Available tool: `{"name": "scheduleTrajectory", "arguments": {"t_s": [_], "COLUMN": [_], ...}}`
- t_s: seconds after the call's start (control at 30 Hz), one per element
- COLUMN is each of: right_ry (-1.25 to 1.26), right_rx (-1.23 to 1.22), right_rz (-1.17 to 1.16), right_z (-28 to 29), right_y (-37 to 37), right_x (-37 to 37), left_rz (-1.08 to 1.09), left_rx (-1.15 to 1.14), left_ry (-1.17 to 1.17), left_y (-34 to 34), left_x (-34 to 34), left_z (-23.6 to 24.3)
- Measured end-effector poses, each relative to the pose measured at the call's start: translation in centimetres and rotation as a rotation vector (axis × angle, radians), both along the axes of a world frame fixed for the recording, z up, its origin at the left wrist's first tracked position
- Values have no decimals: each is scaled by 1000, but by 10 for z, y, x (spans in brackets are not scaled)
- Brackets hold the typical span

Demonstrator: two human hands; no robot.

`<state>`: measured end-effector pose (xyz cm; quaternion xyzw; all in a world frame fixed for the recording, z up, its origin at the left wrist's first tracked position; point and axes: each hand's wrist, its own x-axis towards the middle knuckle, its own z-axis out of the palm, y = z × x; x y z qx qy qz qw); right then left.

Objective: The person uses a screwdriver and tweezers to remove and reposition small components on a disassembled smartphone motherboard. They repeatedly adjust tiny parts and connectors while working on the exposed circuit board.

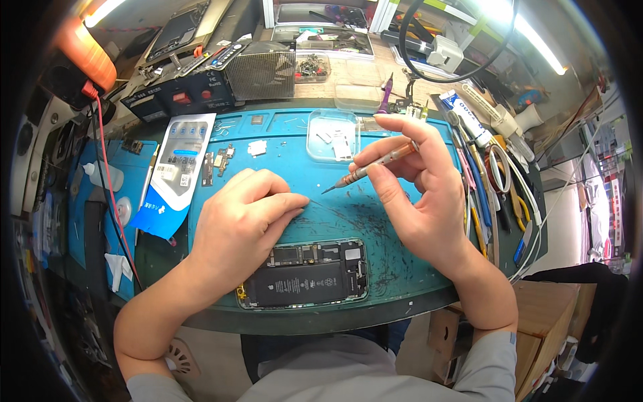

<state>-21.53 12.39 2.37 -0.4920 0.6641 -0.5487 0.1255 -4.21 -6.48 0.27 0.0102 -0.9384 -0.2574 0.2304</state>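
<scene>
My left hand is pinched closed above the blue mat; whatever thin thing sits between its fingertips is too small to make out. In my right hand is a slim pen-shaped tool with a copper-coloured barrel and a fine dark tip. That tip points down and left, a short way from my left fingertips. Below both hands lies an opened smartphone, its black battery and inner boards exposed. My left wrist is close to the phone's left end.
Beyond my hands stands a clear plastic tray with small white parts. Small circuit boards and a blue-white package lie at left. Pliers, tweezers and other hand tools crowd the right edge. A black cable loop hangs above.
</scene>
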Motion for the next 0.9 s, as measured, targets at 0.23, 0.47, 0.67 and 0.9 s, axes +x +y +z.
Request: {"name": "scheduleTrajectory", "arguments": {"t_s": [0.23,0.47,0.67,0.9], "right_ry": [3,67,51,241], "right_rx": [-14,-89,-221,164], "right_rz": [6,-68,-213,-319], "right_z": [0,3,21,54], "right_y": [0,-4,5,50], "right_x": [1,2,-15,-18], "left_rz": [83,137,79,139], "left_rx": [245,180,194,333], "left_ry": [-75,-35,-51,-40], "left_y": [-6,-12,-10,-14], "left_x": [2,3,-1,0], "left_z": [11,4,4,0]}}
